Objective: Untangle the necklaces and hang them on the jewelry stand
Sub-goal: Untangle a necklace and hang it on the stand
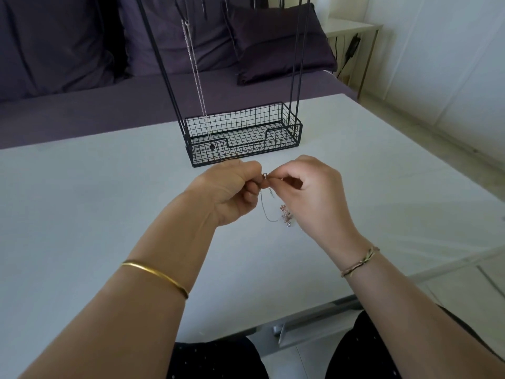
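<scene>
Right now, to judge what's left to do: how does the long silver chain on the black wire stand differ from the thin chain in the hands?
The long silver chain hangs straight from the black wire stand; the thin chain is pinched between left hand and right hand, sagging in a loop. The hung one ends in a dark round pendant; the held one has a rose-coloured cluster beside it. Both are fine metal.
</scene>
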A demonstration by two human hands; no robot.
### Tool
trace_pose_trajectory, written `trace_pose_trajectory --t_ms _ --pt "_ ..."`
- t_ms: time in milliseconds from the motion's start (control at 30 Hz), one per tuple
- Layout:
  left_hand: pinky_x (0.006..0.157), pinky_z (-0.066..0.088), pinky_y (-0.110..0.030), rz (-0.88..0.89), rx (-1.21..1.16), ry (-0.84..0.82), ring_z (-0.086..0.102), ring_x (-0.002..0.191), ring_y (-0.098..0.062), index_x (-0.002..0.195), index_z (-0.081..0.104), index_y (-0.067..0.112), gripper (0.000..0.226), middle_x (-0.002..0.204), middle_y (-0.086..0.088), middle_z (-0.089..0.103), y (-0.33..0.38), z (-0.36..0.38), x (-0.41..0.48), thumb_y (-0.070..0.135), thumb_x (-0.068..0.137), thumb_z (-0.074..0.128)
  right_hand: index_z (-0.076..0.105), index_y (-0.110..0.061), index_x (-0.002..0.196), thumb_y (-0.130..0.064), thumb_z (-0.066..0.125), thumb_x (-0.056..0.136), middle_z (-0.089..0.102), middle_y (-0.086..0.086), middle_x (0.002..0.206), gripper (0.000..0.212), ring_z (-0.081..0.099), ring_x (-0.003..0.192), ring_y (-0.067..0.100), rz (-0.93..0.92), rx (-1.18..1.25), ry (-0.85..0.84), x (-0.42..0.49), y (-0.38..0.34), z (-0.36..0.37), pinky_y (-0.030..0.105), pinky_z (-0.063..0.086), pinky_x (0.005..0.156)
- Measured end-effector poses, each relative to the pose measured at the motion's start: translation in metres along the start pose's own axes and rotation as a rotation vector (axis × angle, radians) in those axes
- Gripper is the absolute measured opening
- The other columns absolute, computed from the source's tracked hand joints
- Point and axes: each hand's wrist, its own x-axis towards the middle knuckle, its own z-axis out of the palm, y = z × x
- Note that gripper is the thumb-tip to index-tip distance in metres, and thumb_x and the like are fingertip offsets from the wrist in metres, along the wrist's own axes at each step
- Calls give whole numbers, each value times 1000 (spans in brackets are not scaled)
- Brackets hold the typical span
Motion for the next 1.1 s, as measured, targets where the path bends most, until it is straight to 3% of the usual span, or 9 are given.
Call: trace_pose_trajectory --t_ms 100,167,367,533,633,767,933,1033,1100 --pt "38 32 -11 9 -7 -2 38 39 -4 64 49 6 26 57 -6 57 2 -3 -1 -7 86 46 74 -12 75 -12 71 80 58 5 70 6 54 62 19 -31 -64 -89 -2 -1 1 31 42 59" --pt "38 33 -12 40 96 47 39 40 -4 65 49 7 24 58 -5 57 3 -8 -1 -5 86 47 73 -14 76 -13 69 82 61 -3 68 7 54 61 10 40 21 -57 -1 -1 -4 23 41 59" --pt "70 45 -33 155 837 464 51 68 -24 78 57 -2 13 80 -17 63 -11 -54 13 7 84 51 66 -15 79 -9 62 88 59 -5 57 12 45 46 7 276 434 40 11 8 -38 21 41 49" --pt "49 34 -23 103 1136 464 51 72 -28 90 57 -2 12 85 -16 59 -23 -62 23 4 85 47 65 -14 81 -10 59 91 61 -6 58 13 48 52 10 377 564 40 9 9 -43 20 45 52" --pt "49 34 -26 103 1216 474 50 76 -27 90 56 0 10 89 -14 57 -28 -57 29 0 87 46 63 -14 83 -10 57 92 65 -6 58 12 53 55 8 436 594 8 10 12 -37 20 46 54" --pt "68 40 -32 78 1337 543 49 86 -30 86 47 6 10 91 -13 49 -29 -49 31 -4 88 45 61 -15 82 -9 55 93 69 -3 64 14 57 62 11 448 566 -76 18 16 -26 21 50 56" --pt "73 40 -34 -8 1409 640 47 86 -31 87 46 6 13 101 -19 55 -26 -65 27 -7 88 43 63 -10 89 -4 52 94 71 9 90 13 62 66 14 492 518 -262 40 29 7 27 54 60" --pt "74 40 -35 -61 1457 659 53 101 -37 92 50 1 13 111 -24 57 -25 -77 25 -8 89 42 58 4 117 0 46 95 62 19 118 25 68 80 26 437 200 -435 48 41 26 37 56 72" --pt "82 43 -38 -99 1521 649 50 111 -39 104 53 -3 19 120 -26 51 -22 -78 25 -6 90 40 56 6 120 3 44 92 61 20 118 31 65 97 31 349 -34 -421 47 47 28 38 51 86"
